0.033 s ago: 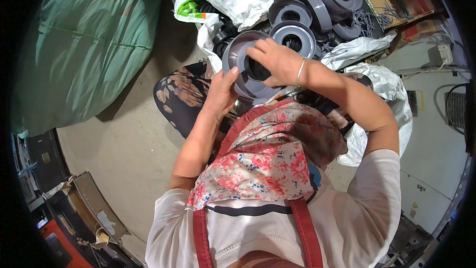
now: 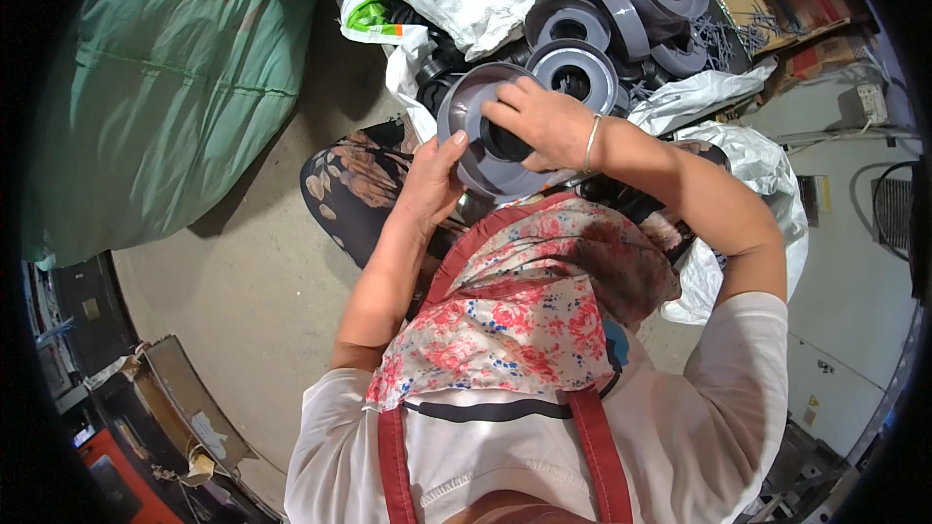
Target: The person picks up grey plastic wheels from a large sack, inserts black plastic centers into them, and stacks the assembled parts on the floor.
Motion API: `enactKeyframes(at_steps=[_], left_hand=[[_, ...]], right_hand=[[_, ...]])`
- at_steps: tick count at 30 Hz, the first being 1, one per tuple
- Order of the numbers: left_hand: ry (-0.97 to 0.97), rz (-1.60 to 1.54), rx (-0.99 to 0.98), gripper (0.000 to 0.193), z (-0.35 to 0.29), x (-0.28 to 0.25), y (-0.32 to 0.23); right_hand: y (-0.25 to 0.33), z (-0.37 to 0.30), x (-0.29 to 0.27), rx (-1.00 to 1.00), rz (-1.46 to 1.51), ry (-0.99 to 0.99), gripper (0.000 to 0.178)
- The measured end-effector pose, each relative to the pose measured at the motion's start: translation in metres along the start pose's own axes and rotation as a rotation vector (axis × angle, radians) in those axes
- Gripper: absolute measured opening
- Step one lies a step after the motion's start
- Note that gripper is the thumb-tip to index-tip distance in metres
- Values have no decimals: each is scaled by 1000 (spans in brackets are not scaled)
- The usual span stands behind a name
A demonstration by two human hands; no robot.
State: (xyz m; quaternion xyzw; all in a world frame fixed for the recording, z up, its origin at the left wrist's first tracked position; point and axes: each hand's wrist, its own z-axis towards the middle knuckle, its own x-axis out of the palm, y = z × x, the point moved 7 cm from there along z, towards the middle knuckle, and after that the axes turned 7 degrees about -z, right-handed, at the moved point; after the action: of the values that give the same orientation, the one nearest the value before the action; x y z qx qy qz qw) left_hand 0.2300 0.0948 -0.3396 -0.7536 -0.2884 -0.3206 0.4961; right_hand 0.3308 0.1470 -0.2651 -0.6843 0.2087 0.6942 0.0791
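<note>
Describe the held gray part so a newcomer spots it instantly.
Just above the floral apron is a round gray part. Unlike the gray pieces piled beyond, it has the left hand at its rim and right hand over its black centre.

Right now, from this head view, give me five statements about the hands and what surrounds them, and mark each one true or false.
1. The left hand grips the rim of a gray ring-shaped part. True.
2. The right hand is tucked away from the black ring in that part's middle. False: its fingers are over the black ring.
3. More gray ring-shaped parts lie piled beyond the hands. True.
4. The silver-colored bracelet is on the left wrist. False: the bracelet is on the right wrist.
5. The large green sack stands on the person's left side. True.
</note>
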Motion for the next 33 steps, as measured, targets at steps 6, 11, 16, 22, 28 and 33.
enactKeyframes(at_steps=[6,11,16,22,28,33], left_hand=[[16,-69,60,44,-12,21,9],[31,170,209,45,-14,29,14],[-22,236,261,46,-19,23,10],[-25,368,253,44,-21,22,17],[-53,350,271,47,-18,14,23],[-44,722,251,63,-26,29,21]], right_hand=[[-11,-21,4,236,288,-164,74],[-31,-32,31,662,786,-232,65],[-21,-44,56,826,1548,238,87],[-25,-42,46,737,1254,-61,72],[-21,-42,54,601,1269,-238,72],[-9,-63,117,852,1854,515,88]])
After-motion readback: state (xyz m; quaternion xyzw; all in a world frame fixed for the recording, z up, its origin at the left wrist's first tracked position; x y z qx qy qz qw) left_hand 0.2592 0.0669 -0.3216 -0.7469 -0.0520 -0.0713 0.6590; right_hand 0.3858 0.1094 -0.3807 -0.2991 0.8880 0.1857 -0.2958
